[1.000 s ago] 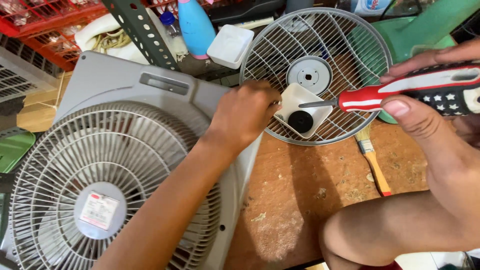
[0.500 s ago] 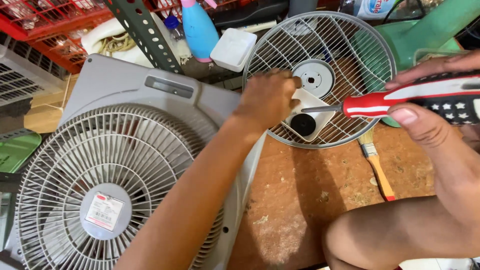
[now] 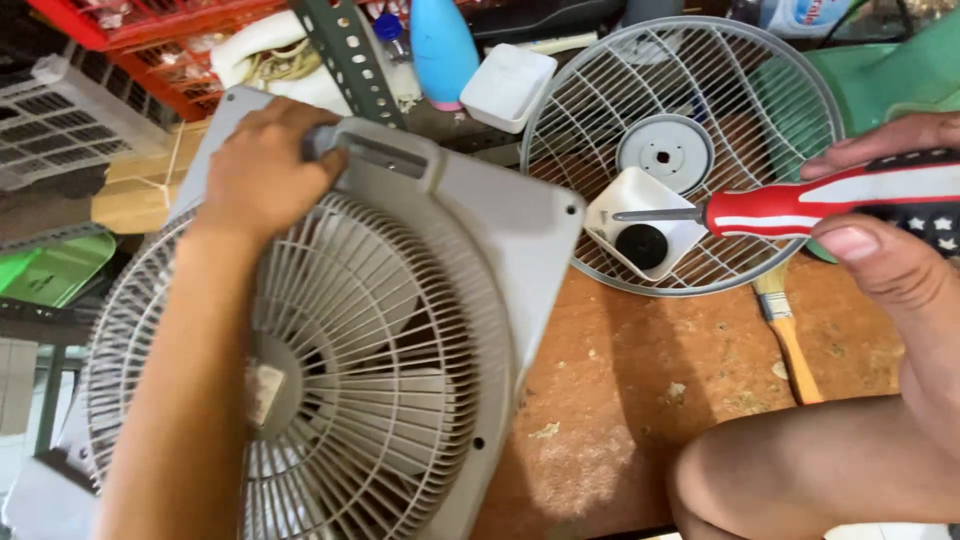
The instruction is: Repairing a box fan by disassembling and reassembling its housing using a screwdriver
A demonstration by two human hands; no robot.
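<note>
The left hand (image 3: 262,172) grips the carry handle (image 3: 375,150) at the top edge of the grey box fan (image 3: 400,330), fingers wrapped and clamped on it. The fan stands tilted on the floor at the left of the view, its grille facing the camera. The right hand (image 3: 890,250) holds a red-and-white screwdriver (image 3: 790,205), fingers closed on the grip, with the tip level above a small white tray (image 3: 645,235). The tray rests on a detached round fan guard (image 3: 690,150) lying on the brown floor (image 3: 640,400); a paintbrush (image 3: 785,335) lies beside the guard. To handle the housing well, keep a firm hold on the handle, support the lower edge against slipping, and keep the screwdriver tip turned away from the grille and the forearm
</note>
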